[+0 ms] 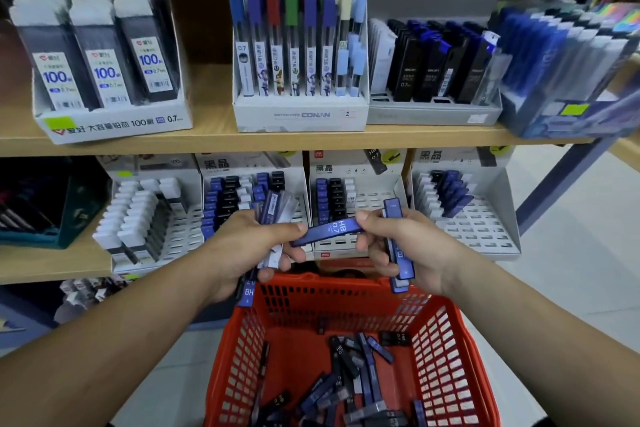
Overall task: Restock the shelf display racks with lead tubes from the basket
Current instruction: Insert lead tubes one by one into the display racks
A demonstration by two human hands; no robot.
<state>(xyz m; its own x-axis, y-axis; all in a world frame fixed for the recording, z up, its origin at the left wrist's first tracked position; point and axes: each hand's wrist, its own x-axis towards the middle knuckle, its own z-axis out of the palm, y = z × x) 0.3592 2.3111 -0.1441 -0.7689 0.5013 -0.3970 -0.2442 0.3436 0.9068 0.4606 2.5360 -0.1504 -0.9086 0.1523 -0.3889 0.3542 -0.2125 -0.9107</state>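
Observation:
My left hand [249,243] grips a bundle of blue and clear lead tubes [273,210] that sticks out above and below the fist. My right hand [401,243] holds two blue lead tubes [398,243] upright. A blue HB 0.7 tube [327,230] lies crosswise between both thumbs, pinched at each end. Both hands hover over the red basket [440,336], whose bottom holds several loose blue and black tubes [349,385]. Behind the hands, on the lower shelf, stand white display racks [360,201] partly filled with blue and black tubes.
The upper wooden shelf [214,135] carries boxes of 100-piece leads [104,55], a Conan lead display [298,55] and black lead cases [433,62]. A teal bin [69,211] sits at the lower left. A blue shelf post [568,166] and pale floor lie to the right.

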